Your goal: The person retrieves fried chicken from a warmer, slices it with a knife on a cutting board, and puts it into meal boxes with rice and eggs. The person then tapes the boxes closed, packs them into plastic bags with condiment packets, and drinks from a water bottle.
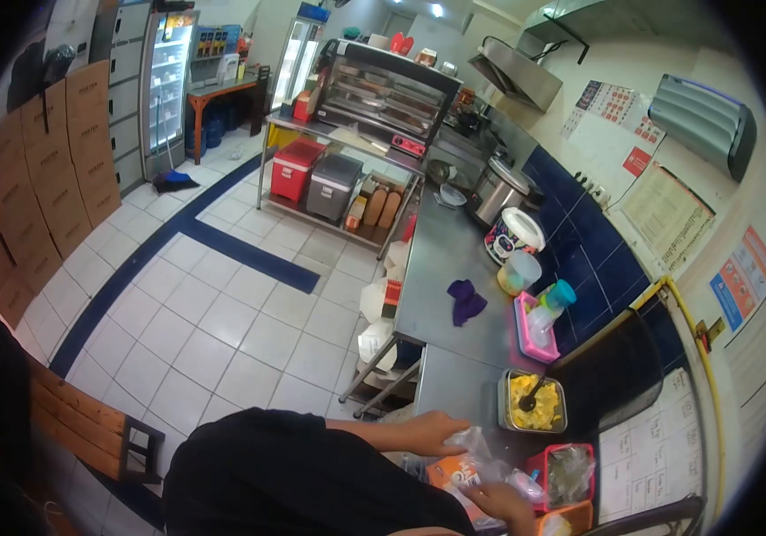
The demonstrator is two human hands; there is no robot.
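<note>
A: What is seen first, going by size?

B: A white tiled floor (249,304), crossed by blue bands. Boxes (43,179) are stacked at its left edge, and a steel counter (463,375) is set along the right wall.

A: And past the counter's far end?

B: A display case (387,98) is raised on a metal stand; beneath it a red cooler (295,170) and a grey cooler (334,189) are placed side by side.

A: What is kept on the counter?

B: By the wall are stood a cooker (497,192), then a white tub (515,234). Nearer, bottles are held in a pink tray (526,338). Next comes a metal pan (504,402), filled with yellow food (547,411). Beside the hands, plastic is heaped in a red basket (539,464).

A: Where is the clear bag (481,451)?

B: Between the hands, at the near end of the counter. An orange pack (454,471) is seen against it; whether it is inside cannot be told.

A: And the hands?

B: The bag's upper edge is pinched by the left hand (436,433). The right hand (501,503) is curled at its lower side; how firmly it is closed cannot be told.

A: Anything smaller?

B: A purple cloth (466,304) is left crumpled near the pink tray, and a dark spoon (528,402) is rested in the yellow food.
</note>
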